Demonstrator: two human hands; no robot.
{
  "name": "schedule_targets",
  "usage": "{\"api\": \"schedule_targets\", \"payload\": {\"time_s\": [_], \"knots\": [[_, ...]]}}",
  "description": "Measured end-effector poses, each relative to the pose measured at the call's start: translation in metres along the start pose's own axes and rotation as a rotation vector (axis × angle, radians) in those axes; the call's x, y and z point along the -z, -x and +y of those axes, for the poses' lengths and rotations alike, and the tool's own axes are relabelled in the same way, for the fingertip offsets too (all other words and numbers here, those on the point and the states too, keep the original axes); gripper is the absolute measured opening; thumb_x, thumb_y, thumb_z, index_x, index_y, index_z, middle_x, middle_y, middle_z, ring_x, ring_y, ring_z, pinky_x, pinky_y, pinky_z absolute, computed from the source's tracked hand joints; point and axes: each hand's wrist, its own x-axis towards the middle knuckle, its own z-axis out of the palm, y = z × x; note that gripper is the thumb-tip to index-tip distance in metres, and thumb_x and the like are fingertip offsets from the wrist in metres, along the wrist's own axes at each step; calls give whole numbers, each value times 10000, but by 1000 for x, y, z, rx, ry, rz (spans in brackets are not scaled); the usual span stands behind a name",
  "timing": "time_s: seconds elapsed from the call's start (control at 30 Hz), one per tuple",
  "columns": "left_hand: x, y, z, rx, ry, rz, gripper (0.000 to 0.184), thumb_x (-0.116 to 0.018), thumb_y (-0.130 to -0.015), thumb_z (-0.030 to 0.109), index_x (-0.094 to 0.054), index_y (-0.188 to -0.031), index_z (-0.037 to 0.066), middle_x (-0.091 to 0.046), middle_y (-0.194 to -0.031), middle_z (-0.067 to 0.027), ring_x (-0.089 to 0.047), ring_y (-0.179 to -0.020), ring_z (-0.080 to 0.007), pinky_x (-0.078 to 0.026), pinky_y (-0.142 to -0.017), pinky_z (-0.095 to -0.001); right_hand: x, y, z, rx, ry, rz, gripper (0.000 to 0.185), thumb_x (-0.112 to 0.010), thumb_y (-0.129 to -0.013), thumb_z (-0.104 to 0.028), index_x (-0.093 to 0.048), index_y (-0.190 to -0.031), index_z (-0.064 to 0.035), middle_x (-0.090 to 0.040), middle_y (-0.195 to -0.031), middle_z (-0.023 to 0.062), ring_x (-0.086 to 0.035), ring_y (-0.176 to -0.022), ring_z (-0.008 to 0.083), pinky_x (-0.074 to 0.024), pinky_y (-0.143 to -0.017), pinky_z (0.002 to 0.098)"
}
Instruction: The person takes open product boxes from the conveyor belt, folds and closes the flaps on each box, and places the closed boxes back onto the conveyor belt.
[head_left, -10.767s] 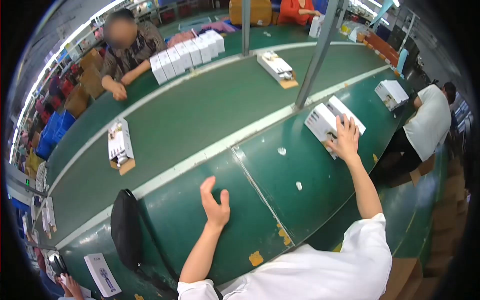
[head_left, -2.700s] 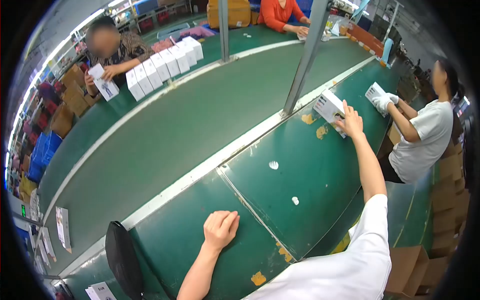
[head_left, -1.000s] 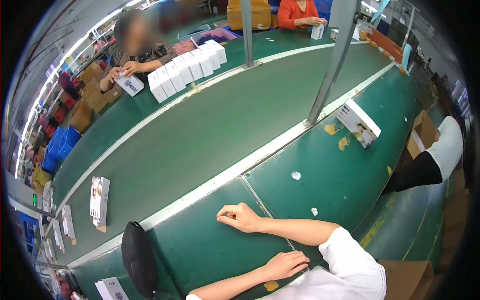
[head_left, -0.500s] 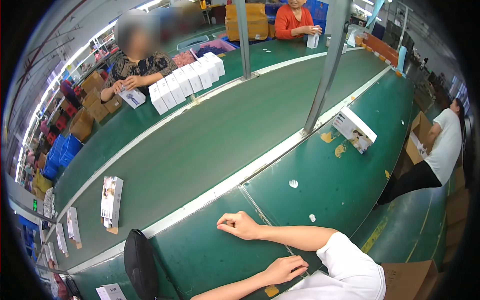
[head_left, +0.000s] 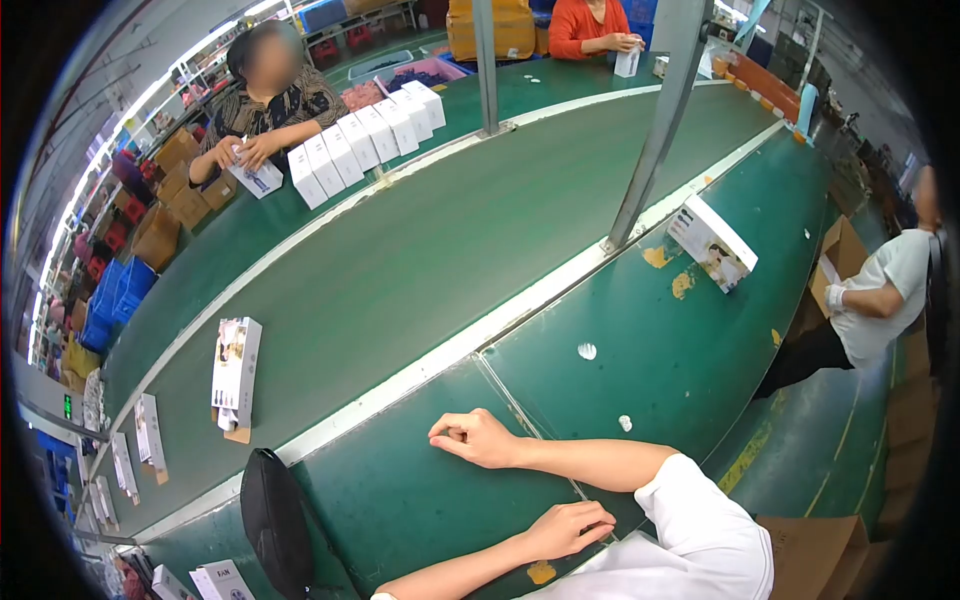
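My right hand [head_left: 476,438] rests on the green tabletop [head_left: 400,500] with its fingers curled in and nothing visible in them. Below it, nearer my body, my left hand [head_left: 570,530] lies palm down, fingers stretched out, holding nothing. My forearms lie one in front of the other. To the left of both hands is a black pouch [head_left: 272,525]. On the belt [head_left: 400,270] beyond, a white printed box [head_left: 235,375] stands with its lower flap open. Another printed box [head_left: 715,245] lies tilted on the tabletop to the right.
Across the belt a person handles a box [head_left: 257,175] beside a row of white boxes [head_left: 360,140]. Another person in red holds a small box [head_left: 627,62]. Metal posts [head_left: 655,150] rise from the belt's edges. At right, a person stands by a carton [head_left: 840,255].
The boxes on the belt at left have shifted up and to the right. The person at right has turned and moved an arm. My hands stay nearly still; the view has shifted slightly.
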Motion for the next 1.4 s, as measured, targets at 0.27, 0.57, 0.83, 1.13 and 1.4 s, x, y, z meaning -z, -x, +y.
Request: {"api": "schedule_targets", "payload": {"time_s": [0.27,0.57,0.83,1.13,1.4], "knots": [[-1,2,-1,-14,-10,6,143,-693,-935,193,-693,-1002,67,-695,-911,-61,-682,-767,-247,-549,-657,-351,0,-1,1,-5,13,-3,136,-701,-946,-160,-705,-983,-29,-499,-527,42,-399,-469,104,-350,-480,300],[2,0,4,2,3,-5,138,-684,-941,184,-691,-1009,64,-691,-902,-63,-680,-763,-237,-547,-654,-342,-1,-1,-1,-14,-13,5,157,-687,-943,-193,-694,-956,-37,-486,-521,52,-414,-464,146,-361,-499,328],[1,0,4,10,5,-19,138,-690,-942,187,-696,-995,60,-693,-900,-54,-682,-763,-224,-554,-651,-337,-2,0,-3,17,-16,19,144,-689,-939,-182,-696,-940,-39,-485,-513,56,-418,-453,153,-360,-493,325],[0,-2,14,49,47,-15,132,-694,-940,184,-704,-969,56,-701,-914,-56,-687,-775,-228,-557,-648,-329,6,0,-18,-14,28,-35,168,-695,-935,-212,-701,-944,-45,-544,-537,75,-487,-463,184,-393,-502,343],[0,4,13,14,107,37,153,-666,-945,188,-673,-955,36,-637,-847,-93,-645,-740,-290,-514,-654,-395,-1,1,-21,-50,38,2,115,-740,-911,-137,-728,-949,-29,-564,-549,21,-462,-503,54,-402,-499,259]]}}
